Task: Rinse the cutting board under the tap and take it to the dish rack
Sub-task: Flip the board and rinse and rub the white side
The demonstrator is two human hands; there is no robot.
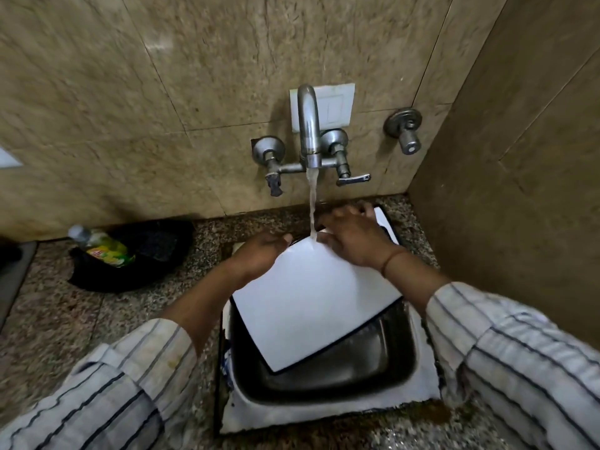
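Observation:
A white rectangular cutting board (pixel 311 303) is held tilted over the steel sink (pixel 341 381). Water runs from the metal wall tap (pixel 308 125) and lands on the board's far edge. My left hand (pixel 259 251) grips the board's left far corner. My right hand (pixel 350 238) lies flat on the board's upper right part, fingers spread, next to the stream. No dish rack is in view.
A speckled granite counter (pixel 81 319) surrounds the sink. On its left sits a black bowl (pixel 136 254) holding a green dish-soap bottle (pixel 104 246). A beige stone wall stands behind, with a second valve (pixel 406 131) at the right. A side wall closes the right.

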